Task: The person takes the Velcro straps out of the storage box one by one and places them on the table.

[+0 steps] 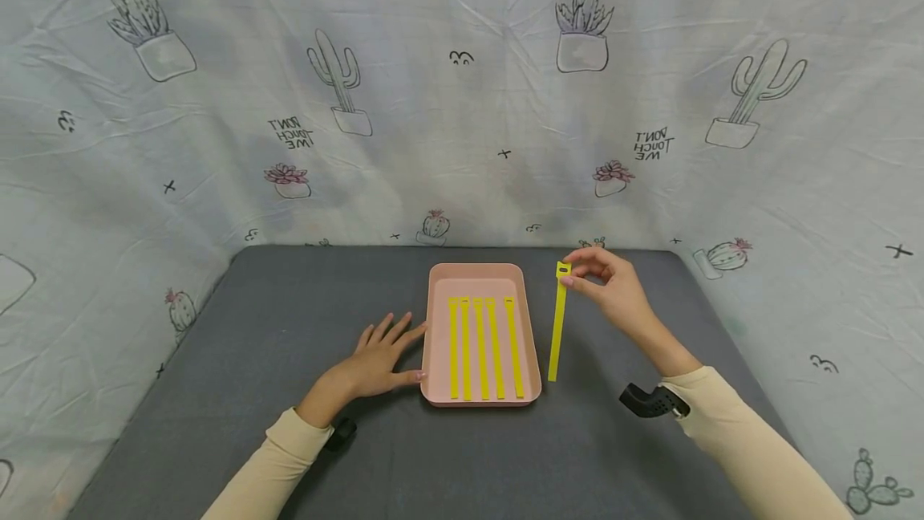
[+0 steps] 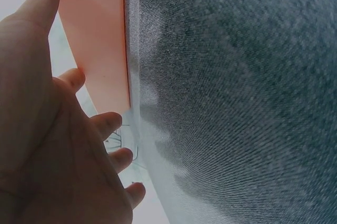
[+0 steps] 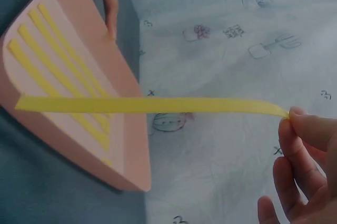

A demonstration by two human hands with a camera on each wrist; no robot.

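Note:
A pink tray (image 1: 440,327) sits mid-table with several yellow strips (image 1: 482,347) laid side by side in it. My right hand (image 1: 609,287) pinches the top end of another yellow strip (image 1: 556,335), which hangs down just right of the tray, its lower end near the table. In the right wrist view that strip (image 3: 152,105) stretches from my fingertips (image 3: 295,121) across the tray (image 3: 131,150). My left hand (image 1: 378,355) lies flat on the grey table with straight fingers touching the tray's left side. The left wrist view shows the palm (image 2: 47,145) beside the tray wall (image 2: 102,50).
The grey table (image 1: 289,440) is backed and flanked by a white cloth printed with cacti (image 1: 462,103). Black wrist-camera mounts (image 1: 650,401) sit on both forearms.

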